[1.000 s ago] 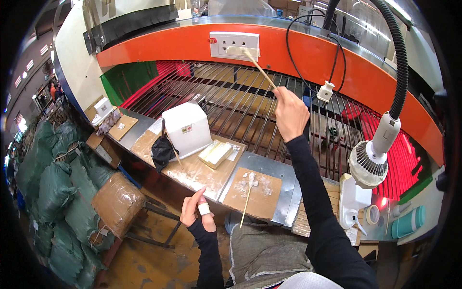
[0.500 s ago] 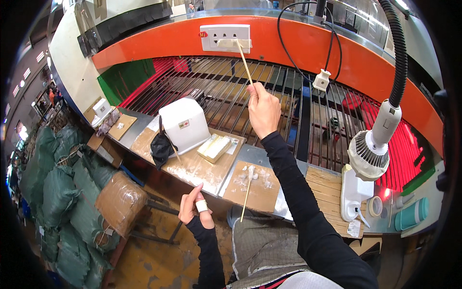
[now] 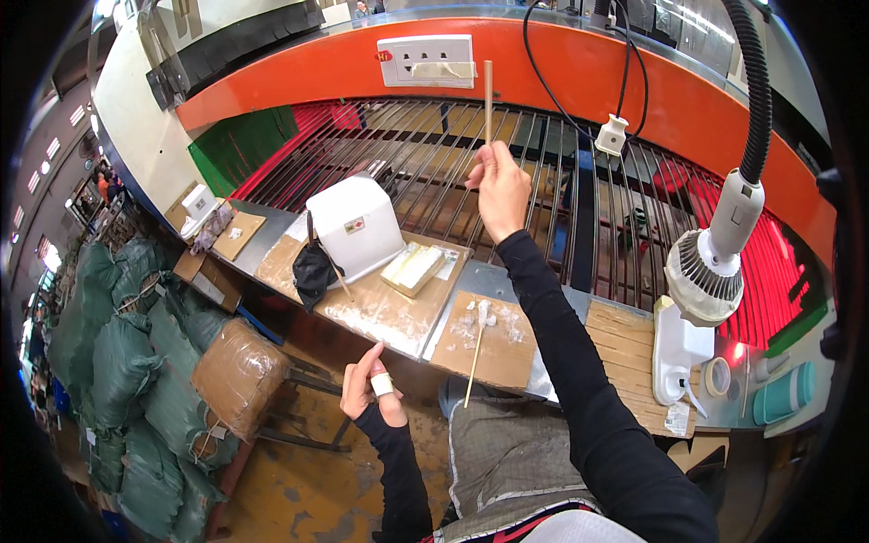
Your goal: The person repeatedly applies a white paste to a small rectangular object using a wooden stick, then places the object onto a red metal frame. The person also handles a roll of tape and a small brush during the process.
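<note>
My right hand [image 3: 502, 192] is raised over the metal rods and pinches a thin wooden stick [image 3: 488, 100]. The stick stands almost upright, its top in front of the orange panel, just right of the white socket plate [image 3: 425, 47]. A strip of tape runs across that plate's lower part. My left hand [image 3: 371, 387] hovers low, in front of the cardboard; white tape wraps one finger. Its index finger points up, the others are partly bent, and nothing shows in it. Another stick [image 3: 474, 357] with a white wad at its tip lies on stained cardboard [image 3: 453, 348].
A white box [image 3: 355, 222], a black bundle [image 3: 313, 274] and a pale yellowish block [image 3: 414, 269] occupy the ledge. A lamp [image 3: 706, 276] hangs at right beside a white power strip [image 3: 674, 353]. Red-glowing heaters [image 3: 769, 281] flank the rods [image 3: 543, 199]. Green sacks [image 3: 118, 362] are piled at left.
My right hand has drawn back slightly and turned the stick more upright; its tip has left the taped socket plate and moved right. My left hand keeps its pose. The view has shifted slightly.
</note>
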Action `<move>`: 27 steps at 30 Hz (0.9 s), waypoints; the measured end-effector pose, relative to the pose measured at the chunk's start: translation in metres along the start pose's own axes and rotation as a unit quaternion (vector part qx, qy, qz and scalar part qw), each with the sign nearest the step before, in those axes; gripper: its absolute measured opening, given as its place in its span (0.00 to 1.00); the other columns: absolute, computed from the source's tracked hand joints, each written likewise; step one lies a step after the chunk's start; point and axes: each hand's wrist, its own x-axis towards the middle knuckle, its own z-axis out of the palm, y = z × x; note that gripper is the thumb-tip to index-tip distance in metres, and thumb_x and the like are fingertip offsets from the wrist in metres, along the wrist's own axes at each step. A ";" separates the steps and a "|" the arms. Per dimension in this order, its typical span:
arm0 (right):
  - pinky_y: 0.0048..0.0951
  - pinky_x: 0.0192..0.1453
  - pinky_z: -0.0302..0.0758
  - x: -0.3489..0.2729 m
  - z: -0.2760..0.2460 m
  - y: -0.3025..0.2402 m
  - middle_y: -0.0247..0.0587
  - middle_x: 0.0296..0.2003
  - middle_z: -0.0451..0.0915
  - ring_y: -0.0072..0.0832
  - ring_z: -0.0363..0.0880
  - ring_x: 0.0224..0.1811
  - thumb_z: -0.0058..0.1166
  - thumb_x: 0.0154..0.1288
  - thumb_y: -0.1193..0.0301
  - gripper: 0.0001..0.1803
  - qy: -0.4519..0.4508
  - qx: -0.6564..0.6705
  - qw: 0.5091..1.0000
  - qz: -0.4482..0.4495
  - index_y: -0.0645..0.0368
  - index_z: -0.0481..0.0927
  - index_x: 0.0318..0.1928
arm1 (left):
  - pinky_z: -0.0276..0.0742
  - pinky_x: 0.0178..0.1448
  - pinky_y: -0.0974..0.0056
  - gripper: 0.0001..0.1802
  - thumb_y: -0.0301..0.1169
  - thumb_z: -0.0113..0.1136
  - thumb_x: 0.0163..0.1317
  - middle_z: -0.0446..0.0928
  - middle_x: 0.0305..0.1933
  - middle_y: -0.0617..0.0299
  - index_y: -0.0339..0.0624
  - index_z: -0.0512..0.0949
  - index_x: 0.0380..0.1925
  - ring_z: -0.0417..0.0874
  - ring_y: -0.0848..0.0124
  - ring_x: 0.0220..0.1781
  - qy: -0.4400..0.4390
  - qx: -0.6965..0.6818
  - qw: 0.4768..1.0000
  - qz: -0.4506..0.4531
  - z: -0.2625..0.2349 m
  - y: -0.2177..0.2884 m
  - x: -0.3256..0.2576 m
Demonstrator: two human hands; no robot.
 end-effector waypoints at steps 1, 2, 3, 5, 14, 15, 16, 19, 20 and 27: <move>0.33 0.28 0.79 0.001 -0.001 0.002 0.37 0.22 0.83 0.29 0.86 0.24 0.44 0.80 0.66 0.13 -0.010 0.005 1.000 -0.006 0.58 0.77 0.38 | 0.67 0.22 0.74 0.13 0.22 0.55 0.71 0.72 0.31 0.66 0.41 0.87 0.48 0.71 0.81 0.21 0.004 -0.006 1.000 -0.004 0.000 0.000 0.000; 0.33 0.28 0.79 0.001 -0.002 0.004 0.38 0.22 0.83 0.29 0.86 0.24 0.45 0.80 0.67 0.12 -0.014 0.009 1.000 -0.020 0.58 0.77 0.39 | 0.67 0.22 0.74 0.13 0.22 0.55 0.71 0.72 0.31 0.66 0.41 0.87 0.48 0.71 0.81 0.21 0.003 0.005 1.000 -0.006 0.001 -0.001 -0.001; 0.33 0.28 0.79 0.003 -0.002 0.007 0.38 0.21 0.83 0.30 0.86 0.24 0.45 0.79 0.68 0.11 -0.022 0.013 0.999 -0.024 0.58 0.77 0.39 | 0.67 0.22 0.74 0.13 0.22 0.54 0.71 0.72 0.31 0.66 0.41 0.87 0.48 0.71 0.81 0.21 0.003 0.009 1.000 -0.010 0.001 -0.002 -0.001; 0.29 0.26 0.78 0.005 -0.003 0.011 0.37 0.19 0.80 0.27 0.85 0.23 0.43 0.82 0.65 0.15 -0.047 -0.018 0.999 -0.015 0.59 0.78 0.39 | 0.67 0.22 0.74 0.13 0.22 0.54 0.72 0.72 0.31 0.66 0.41 0.87 0.48 0.71 0.81 0.21 -0.002 0.010 1.000 -0.016 0.002 -0.002 -0.001; 0.33 0.31 0.79 -0.012 -0.013 -0.002 0.40 0.21 0.83 0.31 0.87 0.25 0.43 0.81 0.66 0.15 -0.074 -0.037 0.996 -0.016 0.60 0.76 0.35 | 0.68 0.23 0.73 0.13 0.24 0.55 0.73 0.71 0.31 0.66 0.41 0.87 0.48 0.71 0.81 0.22 -0.015 -0.006 1.000 -0.011 0.005 0.000 -0.005; 0.33 0.31 0.79 -0.009 -0.009 -0.005 0.39 0.21 0.83 0.31 0.87 0.26 0.43 0.81 0.66 0.15 -0.085 -0.048 0.995 -0.036 0.60 0.76 0.35 | 0.68 0.23 0.73 0.12 0.24 0.55 0.73 0.71 0.31 0.66 0.41 0.87 0.48 0.71 0.81 0.22 -0.019 -0.004 1.000 -0.019 0.005 0.001 -0.006; 0.33 0.32 0.79 -0.008 -0.005 -0.008 0.39 0.21 0.83 0.31 0.87 0.26 0.43 0.80 0.66 0.16 -0.090 -0.052 0.992 -0.073 0.60 0.76 0.35 | 0.68 0.23 0.73 0.12 0.24 0.55 0.73 0.71 0.31 0.66 0.41 0.87 0.49 0.71 0.80 0.22 -0.025 0.002 0.999 -0.026 0.005 0.002 -0.006; 0.33 0.33 0.80 0.004 0.011 -0.010 0.37 0.21 0.83 0.29 0.87 0.25 0.43 0.81 0.65 0.17 -0.078 -0.139 0.981 -0.114 0.59 0.76 0.35 | 0.69 0.23 0.73 0.12 0.25 0.55 0.73 0.71 0.32 0.66 0.40 0.87 0.49 0.71 0.80 0.22 -0.027 -0.002 0.999 -0.018 0.004 0.004 -0.007; 0.33 0.33 0.80 0.008 0.014 -0.009 0.37 0.21 0.83 0.29 0.87 0.25 0.42 0.81 0.65 0.17 -0.083 -0.111 0.987 -0.084 0.59 0.76 0.35 | 0.69 0.23 0.73 0.12 0.25 0.55 0.73 0.71 0.32 0.66 0.40 0.87 0.49 0.71 0.81 0.22 -0.020 -0.008 1.000 -0.019 0.003 0.004 -0.008; 0.32 0.31 0.82 0.022 0.037 0.003 0.39 0.20 0.82 0.29 0.86 0.24 0.44 0.76 0.70 0.12 -0.077 -0.086 0.992 -0.051 0.61 0.75 0.35 | 0.67 0.22 0.73 0.12 0.25 0.55 0.73 0.73 0.33 0.66 0.40 0.87 0.48 0.72 0.81 0.22 -0.014 -0.002 1.000 -0.020 -0.001 0.002 -0.008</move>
